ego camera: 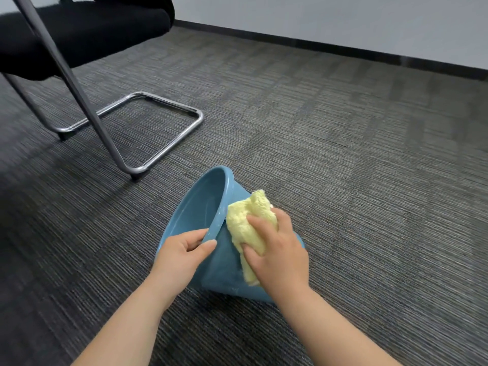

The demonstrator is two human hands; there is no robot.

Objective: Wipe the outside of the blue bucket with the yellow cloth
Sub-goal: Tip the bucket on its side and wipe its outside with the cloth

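Blue bucket (pixel 224 270) sits tipped on the grey carpet (pixel 343 180), mouth turned left and away, base low on the right. Left hand (pixel 182 252) grips the near part of the rim: fingers curled inside the lip, thumb on the outer wall just under it. Right hand (pixel 277 249) holds the yellow cloth (pixel 245 220) bunched against the outer wall, just right of the rim; thumb and fingers curl over the cloth and press it to the plastic. Cloth sticks out above the fingers, and a strip shows below the thumb. The two hands are close but apart. Chair (pixel 79 35) with chrome frame stands at far left
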